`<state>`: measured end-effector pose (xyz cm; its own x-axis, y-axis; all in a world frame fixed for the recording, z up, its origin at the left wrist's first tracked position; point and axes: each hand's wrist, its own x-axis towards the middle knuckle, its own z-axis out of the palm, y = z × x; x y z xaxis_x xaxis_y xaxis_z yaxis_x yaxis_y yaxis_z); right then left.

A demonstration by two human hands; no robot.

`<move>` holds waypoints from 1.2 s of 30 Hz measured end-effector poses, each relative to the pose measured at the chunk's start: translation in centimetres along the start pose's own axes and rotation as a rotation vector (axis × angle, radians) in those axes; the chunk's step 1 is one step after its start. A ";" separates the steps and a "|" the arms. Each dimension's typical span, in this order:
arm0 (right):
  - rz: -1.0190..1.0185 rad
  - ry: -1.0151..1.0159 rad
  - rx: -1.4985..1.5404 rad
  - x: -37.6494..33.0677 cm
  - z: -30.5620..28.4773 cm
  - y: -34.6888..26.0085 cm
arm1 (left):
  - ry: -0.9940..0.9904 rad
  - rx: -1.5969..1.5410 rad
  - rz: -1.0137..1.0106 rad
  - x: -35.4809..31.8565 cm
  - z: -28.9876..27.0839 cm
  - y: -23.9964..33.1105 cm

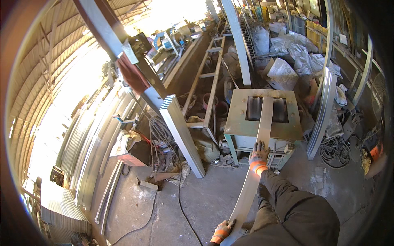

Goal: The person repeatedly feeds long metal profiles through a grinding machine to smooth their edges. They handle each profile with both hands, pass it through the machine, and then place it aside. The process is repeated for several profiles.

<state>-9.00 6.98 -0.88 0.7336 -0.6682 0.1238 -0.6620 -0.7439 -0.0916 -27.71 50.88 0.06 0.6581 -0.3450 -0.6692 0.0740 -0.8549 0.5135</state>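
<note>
I hold a long, flat, curved metal strip (262,131). Its far end lies across the top of a green machine (238,119) with rollers showing in a square opening. My right hand (258,158), in an orange and grey glove, grips the strip near the machine's front edge. My left hand (223,231), gloved the same way, grips the strip's near end low in the view. My dark sleeves and trousers fill the lower right.
A long metal channel (182,135) leans on the concrete floor to the machine's left. Curved metal profiles (324,115) stand at its right. Cables (334,149) coil on the floor. A welding box (129,149) and stacked strips (94,143) sit at left.
</note>
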 end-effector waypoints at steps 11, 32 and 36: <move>0.196 -0.180 0.608 -12.6 2.1 -1.9 | 0.464 0.000 0.195 -12.7 -2.1 -7.8; -0.071 0.700 0.639 12.3 2.6 8.7 | -0.008 -0.470 0.009 5.5 -1.9 7.6; -0.142 0.258 0.245 24.4 3.0 9.2 | 0.053 -0.217 0.078 15.3 -1.6 18.0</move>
<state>3.29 -16.22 -1.70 0.7318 -0.5561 0.3940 -0.4776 -0.8308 -0.2856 -15.12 30.81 -0.06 0.7062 -0.3812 -0.5966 0.1769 -0.7210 0.6700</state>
